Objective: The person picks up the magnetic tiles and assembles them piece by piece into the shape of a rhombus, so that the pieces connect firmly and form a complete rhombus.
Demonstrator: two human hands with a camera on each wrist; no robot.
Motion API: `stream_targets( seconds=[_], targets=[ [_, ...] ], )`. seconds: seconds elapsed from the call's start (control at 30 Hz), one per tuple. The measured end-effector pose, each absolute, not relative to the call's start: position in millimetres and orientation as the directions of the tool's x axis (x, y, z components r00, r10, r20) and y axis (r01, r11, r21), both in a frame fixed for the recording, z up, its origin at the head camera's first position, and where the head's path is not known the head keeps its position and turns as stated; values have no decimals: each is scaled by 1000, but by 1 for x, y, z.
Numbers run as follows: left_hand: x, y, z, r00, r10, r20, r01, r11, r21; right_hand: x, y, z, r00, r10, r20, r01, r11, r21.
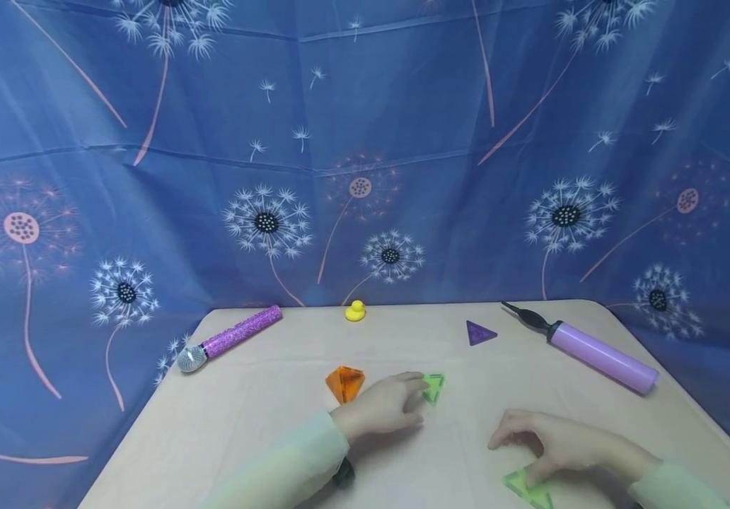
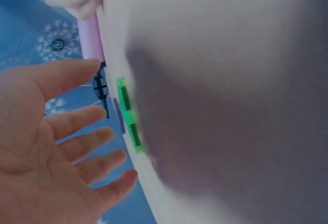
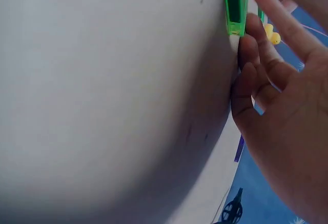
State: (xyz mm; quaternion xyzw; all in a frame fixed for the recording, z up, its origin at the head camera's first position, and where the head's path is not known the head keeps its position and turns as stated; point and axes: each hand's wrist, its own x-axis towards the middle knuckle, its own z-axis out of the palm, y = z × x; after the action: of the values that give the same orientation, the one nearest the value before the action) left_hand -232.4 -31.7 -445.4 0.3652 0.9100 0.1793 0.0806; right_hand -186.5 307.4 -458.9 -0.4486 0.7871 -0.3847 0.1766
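Note:
My left hand point(image 1: 384, 404) reaches over the middle of the table, fingertips right at a translucent green triangular tile point(image 1: 433, 387). In the left wrist view its fingers are spread and relaxed, with the green tile point(image 2: 130, 116) just beyond them. An orange translucent faceted piece point(image 1: 344, 383) stands behind the left wrist. My right hand point(image 1: 559, 440) is at the front right, fingers loosely bent, its thumb overlapping a second green triangular tile point(image 1: 527, 488). In the right wrist view a green tile point(image 3: 237, 6) appears beside the fingertips, with nothing gripped in the palm.
A purple triangular tile point(image 1: 481, 333) lies farther back, near a lilac hand pump point(image 1: 603, 355) on the right. A small yellow duck point(image 1: 355, 311) sits at the back edge. On the left lies a glittery purple microphone point(image 1: 238, 336). Blue dandelion cloth point(image 1: 365, 127) hangs behind the table.

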Motion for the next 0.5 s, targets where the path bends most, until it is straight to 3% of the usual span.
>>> stream_targets(
  seconds=[0.27,0.5],
  targets=[
    [-236,-22,-452,-664,743,-84,696,655,294,-171,317,-468,-448,-884,133,-664,230,-711],
    [-235,-25,-451,-663,744,-84,705,658,265,-168,314,-468,-472,-871,137,-674,257,-693]
  ],
)
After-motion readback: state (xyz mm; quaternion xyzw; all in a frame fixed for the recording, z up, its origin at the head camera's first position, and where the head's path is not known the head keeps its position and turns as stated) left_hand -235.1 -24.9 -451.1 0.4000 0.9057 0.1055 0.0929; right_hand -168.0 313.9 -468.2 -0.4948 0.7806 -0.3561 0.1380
